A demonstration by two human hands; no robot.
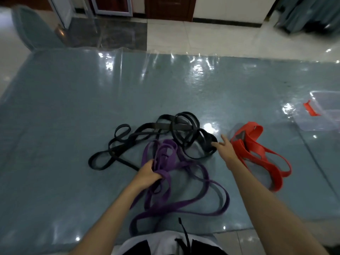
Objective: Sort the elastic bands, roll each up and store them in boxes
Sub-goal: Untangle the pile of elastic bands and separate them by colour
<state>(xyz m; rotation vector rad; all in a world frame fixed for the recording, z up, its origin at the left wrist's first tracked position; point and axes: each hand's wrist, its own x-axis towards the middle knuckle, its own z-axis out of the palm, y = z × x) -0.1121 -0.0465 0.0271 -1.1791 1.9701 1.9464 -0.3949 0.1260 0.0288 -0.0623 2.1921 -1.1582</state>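
Tangled elastic bands on a blue tabletop (73,111) under clear plastic sheeting. The left hand (147,173) has its grip clenched around a bunch of the purple bands (185,205), whose loops trail toward the person; the right hand (225,150), fingers released and spread, touches the near edge of the black bands (165,126). Red bands (257,153) lie just right of that hand, and a clear box (322,116) sits farther right.
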